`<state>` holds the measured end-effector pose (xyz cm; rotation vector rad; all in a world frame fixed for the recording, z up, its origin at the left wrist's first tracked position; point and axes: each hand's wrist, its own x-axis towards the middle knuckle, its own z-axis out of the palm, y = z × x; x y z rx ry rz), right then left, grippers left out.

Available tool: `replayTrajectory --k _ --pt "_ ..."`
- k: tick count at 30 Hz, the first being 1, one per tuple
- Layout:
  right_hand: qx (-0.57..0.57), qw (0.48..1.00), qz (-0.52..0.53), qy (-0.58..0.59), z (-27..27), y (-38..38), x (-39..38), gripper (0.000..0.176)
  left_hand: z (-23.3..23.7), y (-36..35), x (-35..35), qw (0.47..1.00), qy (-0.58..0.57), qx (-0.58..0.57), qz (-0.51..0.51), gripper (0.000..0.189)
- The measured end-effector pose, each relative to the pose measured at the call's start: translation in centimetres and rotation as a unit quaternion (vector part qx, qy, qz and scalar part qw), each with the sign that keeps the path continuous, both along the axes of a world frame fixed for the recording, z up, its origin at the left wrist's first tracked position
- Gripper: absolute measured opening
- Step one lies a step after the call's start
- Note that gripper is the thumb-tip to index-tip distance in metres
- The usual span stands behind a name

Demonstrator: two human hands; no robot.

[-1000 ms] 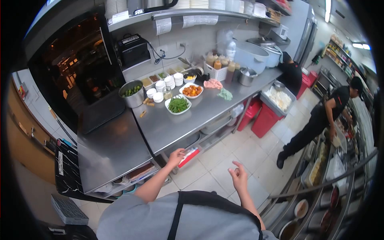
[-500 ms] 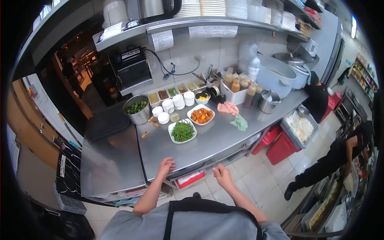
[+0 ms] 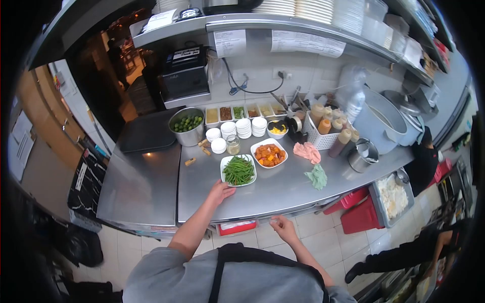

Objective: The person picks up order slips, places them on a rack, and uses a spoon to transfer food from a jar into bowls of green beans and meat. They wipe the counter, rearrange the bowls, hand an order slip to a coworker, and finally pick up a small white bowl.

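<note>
At the near-left rim of a square white bowl (image 3: 246,183) is my left hand (image 3: 220,192), its fingers stretched out and apparently touching the rim. Green beans (image 3: 239,170) fill that bowl. My right hand (image 3: 285,230) hangs in the air in front of the counter edge, fingers curled in. What it holds, if anything, is hidden. Behind the beans, to the right, stands a second white bowl (image 3: 284,156) with orange-red chunks (image 3: 270,155). A small glass jar (image 3: 233,145) and stacked white cups (image 3: 243,128) stand behind the bean bowl.
A metal pot (image 3: 187,135) of green fruits stands at the back left of the steel counter (image 3: 212,204). Pink cloth (image 3: 306,152) and green cloth (image 3: 317,177) lie right of the bowls. A bottle basket (image 3: 318,137) is behind them. A person's dark-trousered leg (image 3: 389,257) shows at right.
My left hand has moved forward to the rim of the green bean bowl. My right hand stays in front of the counter. The camera view has shifted, bringing the counter closer.
</note>
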<state>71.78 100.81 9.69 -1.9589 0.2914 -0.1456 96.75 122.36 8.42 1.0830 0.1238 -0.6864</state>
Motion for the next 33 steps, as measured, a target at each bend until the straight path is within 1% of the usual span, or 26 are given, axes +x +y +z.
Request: replayTrajectory --k 1,2,3,5,6,7,8,9,10,11,13,14,15,16,18,20,22,23,24,26,28,30,32,33 --pt "0.002 1.0 0.009 0.005 -0.4 -0.8 0.0 0.019 -0.1 -0.3 0.1 1.0 0.004 -0.014 0.001 0.047" --pt "-0.023 0.999 0.026 0.019 -0.8 -1.5 -0.3 0.02 -0.8 -0.7 0.6 1.0 0.01 -0.011 0.009 0.047" --pt "-0.045 0.998 0.042 0.034 -1.5 -2.3 -0.6 0.02 -1.5 -1.0 1.0 1.0 0.009 -0.013 0.027 0.043" --pt "-0.034 0.997 0.054 0.034 -5.0 -4.5 -1.3 0.018 -1.8 -1.4 0.9 0.998 -0.001 0.0 0.058 0.038" --pt "-0.01 0.995 0.048 0.084 -5.7 -5.7 -1.9 0.018 -1.6 -1.8 0.9 0.998 -0.01 0.016 0.066 0.037" --pt "0.018 0.99 0.039 0.137 -6.3 -7.1 -2.4 0.017 -2.5 -1.8 1.6 0.998 0.0 0.007 0.06 0.035" --pt "0.084 0.987 0.006 0.136 -9.4 -9.0 -3.0 0.015 -3.8 -1.5 2.0 0.999 0.015 0.0 0.051 0.033" --pt "0.095 0.987 -0.003 0.127 -10.5 -11.1 -3.9 0.015 -3.1 -1.8 1.7 0.997 0.034 0.028 0.056 0.03" --pt "0.079 0.987 -0.032 0.136 -11.5 -13.1 -4.6 0.013 -2.2 -2.2 0.5 0.996 0.021 0.033 0.078 0.033" --pt "0.151 0.978 -0.074 0.125 -11.0 -14.8 -5.5 0.013 -1.7 -2.3 -0.5 0.996 0.013 0.031 0.081 0.033" --pt "0.172 0.963 -0.124 0.166 -11.8 -18.7 -6.4 0.016 -1.4 -2.1 -1.5 0.996 0.005 0.036 0.081 0.033" --pt "0.17 0.957 -0.162 0.171 -12.4 -20.5 -6.6 0.012 -1.4 -1.7 -1.8 0.993 0.03 0.045 0.101 0.031" --pt "0.175 0.955 -0.178 0.159 -13.2 -22.2 -6.8 0.01 -1.6 -1.6 -2.1 0.99 0.054 0.055 0.118 0.03" --pt "0.178 0.952 -0.2 0.148 -14.2 -24.0 -7.4 0.01 -1.4 -1.6 -2.8 0.991 0.047 0.041 0.12 0.03" --pt "0.207 0.933 -0.261 0.14 -15.5 -26.8 -7.5 0.014 -1.4 -1.5 -3.8 0.992 0.048 0.035 0.114 0.031" --pt "0.316 0.889 -0.317 0.101 -16.1 -28.9 -7.3 0.016 -1.3 -1.7 -4.7 0.991 0.055 0.059 0.111 0.032" --pt "0.377 0.829 -0.405 0.086 -15.6 -30.0 -6.4 0.018 -1.1 -2.0 -6.1 0.99 0.05 0.086 0.096 0.032" --pt "0.383 0.817 -0.423 0.079 -16.4 -30.7 -5.9 0.019 -1.1 -2.1 -6.7 0.989 0.046 0.092 0.102 0.032" --pt "0.388 0.807 -0.44 0.073 -17.2 -31.5 -5.3 0.021 -1.0 -2.2 -7.1 0.989 0.041 0.096 0.108 0.032" --pt "0.401 0.805 -0.431 0.072 -17.8 -32.7 -4.3 0.025 -1.0 -2.1 -7.6 0.988 0.04 0.11 0.102 0.032" --pt "0.437 0.774 -0.455 0.054 -18.3 -33.5 -2.7 0.027 -0.7 -2.4 -8.0 0.987 0.041 0.119 0.101 0.032" --pt "0.434 0.763 -0.479 0.035 -19.4 -34.1 -1.0 0.027 0.0 -3.0 -8.7 0.974 0.061 0.168 0.141 0.032" --pt "0.427 0.755 -0.498 0.016 -19.5 -34.2 0.1 0.028 0.2 -3.3 -9.0 0.973 0.067 0.171 0.14 0.032" --pt "0.447 0.741 -0.501 0.006 -19.6 -34.2 0.6 0.03 0.3 -3.4 -9.2 0.972 0.075 0.169 0.144 0.032"
